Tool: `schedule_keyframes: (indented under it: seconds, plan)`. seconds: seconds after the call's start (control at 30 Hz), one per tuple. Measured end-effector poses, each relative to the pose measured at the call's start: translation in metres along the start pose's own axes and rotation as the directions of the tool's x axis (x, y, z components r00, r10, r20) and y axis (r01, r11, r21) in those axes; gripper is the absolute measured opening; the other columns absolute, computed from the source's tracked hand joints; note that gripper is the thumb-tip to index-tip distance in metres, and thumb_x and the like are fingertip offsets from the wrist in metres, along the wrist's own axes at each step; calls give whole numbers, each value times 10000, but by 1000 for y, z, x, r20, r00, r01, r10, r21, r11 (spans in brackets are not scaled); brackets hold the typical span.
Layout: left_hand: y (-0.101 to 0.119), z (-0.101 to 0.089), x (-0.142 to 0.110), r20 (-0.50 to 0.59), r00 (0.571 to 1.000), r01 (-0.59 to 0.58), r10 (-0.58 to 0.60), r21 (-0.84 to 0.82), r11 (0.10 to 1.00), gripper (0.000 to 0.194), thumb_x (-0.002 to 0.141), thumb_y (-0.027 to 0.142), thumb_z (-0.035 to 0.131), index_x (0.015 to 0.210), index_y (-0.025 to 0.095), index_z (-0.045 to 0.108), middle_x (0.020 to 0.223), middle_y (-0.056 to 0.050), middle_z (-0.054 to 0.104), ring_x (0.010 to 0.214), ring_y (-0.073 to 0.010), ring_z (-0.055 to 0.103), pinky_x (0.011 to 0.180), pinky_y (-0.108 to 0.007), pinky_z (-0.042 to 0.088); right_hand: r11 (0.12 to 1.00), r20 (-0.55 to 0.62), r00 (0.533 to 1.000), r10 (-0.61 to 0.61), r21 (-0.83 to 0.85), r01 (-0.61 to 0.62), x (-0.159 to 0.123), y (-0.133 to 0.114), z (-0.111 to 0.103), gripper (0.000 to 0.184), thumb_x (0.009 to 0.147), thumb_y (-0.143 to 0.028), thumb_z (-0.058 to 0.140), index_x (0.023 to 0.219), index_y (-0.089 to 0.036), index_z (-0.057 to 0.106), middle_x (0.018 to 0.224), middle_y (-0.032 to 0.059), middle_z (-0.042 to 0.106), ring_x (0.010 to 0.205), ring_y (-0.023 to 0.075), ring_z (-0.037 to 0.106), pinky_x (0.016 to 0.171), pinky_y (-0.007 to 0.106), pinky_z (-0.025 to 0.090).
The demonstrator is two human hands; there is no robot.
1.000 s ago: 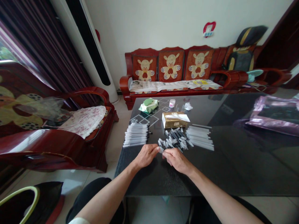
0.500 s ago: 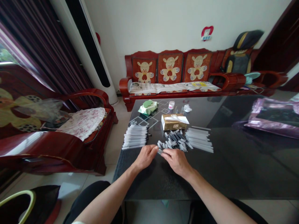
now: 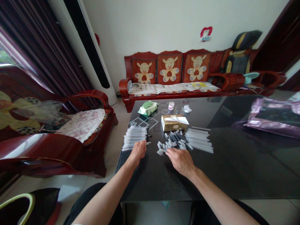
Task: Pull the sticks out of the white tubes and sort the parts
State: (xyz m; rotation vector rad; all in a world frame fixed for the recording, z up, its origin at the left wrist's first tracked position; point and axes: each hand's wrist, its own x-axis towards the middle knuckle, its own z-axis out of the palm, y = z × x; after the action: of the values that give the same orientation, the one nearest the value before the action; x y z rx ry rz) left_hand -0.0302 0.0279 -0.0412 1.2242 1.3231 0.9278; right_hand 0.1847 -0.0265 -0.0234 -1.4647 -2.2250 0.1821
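Note:
My left hand is closed at the near right end of a row of whitish pens with dark tips. A pale pen end sticks out beyond its fingers. To the right, my right hand has its fingers pinched at the near edge of a loose heap of clear pen caps. What lies between those fingertips is hidden. Thin dark refills lie among the caps. A fan of white pen barrels lies right of the heap.
Behind the heap stands a gold tissue box. Farther back are a green wipes pack, a small white-and-pink jar and a crumpled tissue. A purple plastic bag lies on the right of the dark table.
My hands have parted. The left has moved left to the pen row, while the right has shifted slightly right and stays by the caps.

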Motion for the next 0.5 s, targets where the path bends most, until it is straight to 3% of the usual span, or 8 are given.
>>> schedule_keyframes:
  seconds: [0.07,0.1,0.2,0.3,0.4,0.5]
  plan:
    - [-3,-7,5,-65,998,-26,20,-88,996,435,842,539,362,564,212,295,455,93,229,362,-56,185,382,-192,181,997,-86,996,32,-73,-39,-1,15,-6,328,928,-346,373,804,-196,638,717,52,666,621,146,588,581,253,321]
    - [-4,-8,5,-38,997,-76,73,-77,994,437,848,544,356,577,202,341,470,79,295,368,-59,245,388,-189,212,994,-133,988,73,-71,-83,-1,25,-11,324,923,-358,380,836,-200,649,732,51,676,627,145,596,584,248,329]
    - [-5,-1,-3,141,964,-242,224,125,962,429,880,503,347,665,168,505,537,26,473,456,-91,434,461,-199,322,961,-242,937,253,-49,-273,2,65,-29,314,898,-367,395,962,-206,657,656,29,673,575,146,594,557,237,346]
    - [-7,13,-14,257,904,-418,342,358,835,341,890,405,395,737,164,583,606,6,538,560,-113,504,558,-213,366,899,-317,868,381,-93,-428,4,104,-46,289,864,-323,421,1019,-215,639,664,16,683,586,161,603,558,243,361]
    - [-9,24,-19,303,852,-524,428,465,714,179,854,287,486,845,180,630,704,1,565,630,-117,514,617,-220,373,843,-371,836,404,-204,-498,-1,136,-53,247,825,-309,476,959,-230,667,758,40,704,645,184,615,569,261,368]
    - [-13,28,-21,334,830,-557,446,497,665,142,815,209,542,903,196,652,757,-2,565,655,-115,519,640,-220,383,819,-348,860,373,-312,-481,-9,158,-46,222,795,-262,508,915,-222,691,878,64,700,718,198,616,620,279,397]
